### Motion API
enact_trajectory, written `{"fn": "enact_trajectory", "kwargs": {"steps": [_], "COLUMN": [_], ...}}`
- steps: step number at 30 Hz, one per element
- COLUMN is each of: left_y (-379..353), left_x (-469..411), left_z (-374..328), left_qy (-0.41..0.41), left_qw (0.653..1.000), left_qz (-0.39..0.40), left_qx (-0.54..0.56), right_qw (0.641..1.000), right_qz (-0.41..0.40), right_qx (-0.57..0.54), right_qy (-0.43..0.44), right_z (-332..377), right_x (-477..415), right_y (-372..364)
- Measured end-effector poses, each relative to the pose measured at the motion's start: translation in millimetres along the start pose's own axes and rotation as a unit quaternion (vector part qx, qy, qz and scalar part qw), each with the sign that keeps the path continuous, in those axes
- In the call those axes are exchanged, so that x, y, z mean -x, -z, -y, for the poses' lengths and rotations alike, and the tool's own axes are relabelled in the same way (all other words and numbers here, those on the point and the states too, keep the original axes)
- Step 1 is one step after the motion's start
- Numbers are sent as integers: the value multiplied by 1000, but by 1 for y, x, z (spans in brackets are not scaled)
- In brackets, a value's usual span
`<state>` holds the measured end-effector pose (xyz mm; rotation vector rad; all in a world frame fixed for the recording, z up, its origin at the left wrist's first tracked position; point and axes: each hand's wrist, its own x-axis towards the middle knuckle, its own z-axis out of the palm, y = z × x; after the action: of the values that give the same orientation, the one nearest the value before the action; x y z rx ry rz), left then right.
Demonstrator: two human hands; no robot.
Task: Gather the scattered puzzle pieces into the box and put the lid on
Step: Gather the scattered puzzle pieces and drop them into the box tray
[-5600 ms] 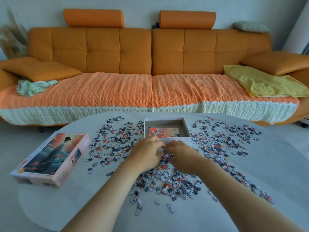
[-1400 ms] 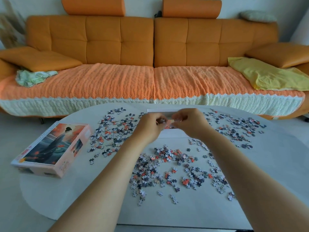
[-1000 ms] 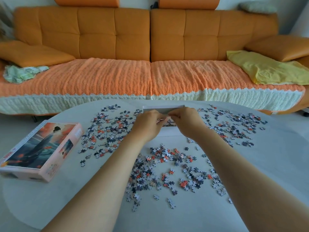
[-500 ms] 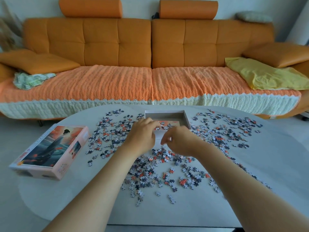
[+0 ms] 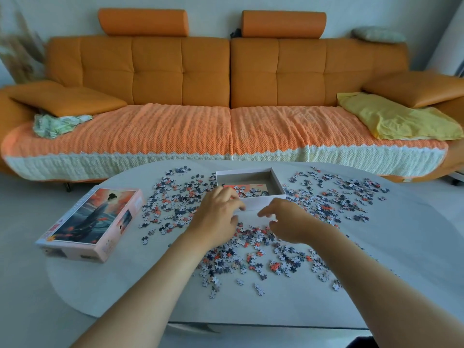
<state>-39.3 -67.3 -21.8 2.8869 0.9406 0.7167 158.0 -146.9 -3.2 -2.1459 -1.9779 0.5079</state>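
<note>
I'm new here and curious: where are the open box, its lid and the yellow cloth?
open box (image 5: pixel 243 179), head view, back inner wall.
lid (image 5: pixel 96 214), head view, printed top face.
yellow cloth (image 5: pixel 396 119), head view, its middle.

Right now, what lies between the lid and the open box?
Scattered puzzle pieces cover the table between lid and box, plain in the head view.

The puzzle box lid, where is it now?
In the head view, the lid lies picture-side up at the left edge of the table, left of the scattered pieces and the open box.
</note>
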Motion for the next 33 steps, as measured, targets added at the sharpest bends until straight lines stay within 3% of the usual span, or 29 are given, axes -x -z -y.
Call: {"fn": "enact_trajectory", "kwargs": {"steps": [1, 3, 5, 6, 12, 18, 33], "left_y": [1, -2, -7, -9, -10, -7, -10], "left_x": [1, 4, 7, 8, 7, 8, -3], "left_z": [-6, -17, -22, -24, -26, -20, -23], "left_qy": [2, 43, 64, 65, 92, 94, 174], "left_qw": [999, 986, 965, 961, 968, 958, 952], "left_qz": [28, 154, 255, 268, 213, 268, 178], "left_qx": [20, 39, -9, -26, 100, 27, 178], "right_qw": [999, 994, 993, 994, 998, 992, 995], "right_qz": [15, 71, 98, 95, 42, 88, 9], "right_qx": [25, 61, 39, 20, -32, 21, -76], "right_qy": [-19, -57, -60, -48, -37, -84, -62], "right_z": [-4, -9, -8, -6, 1, 0, 24], "right_x": [3, 9, 15, 16, 15, 20, -4], "right_y": [2, 5, 5, 3, -2, -4, -14]}}
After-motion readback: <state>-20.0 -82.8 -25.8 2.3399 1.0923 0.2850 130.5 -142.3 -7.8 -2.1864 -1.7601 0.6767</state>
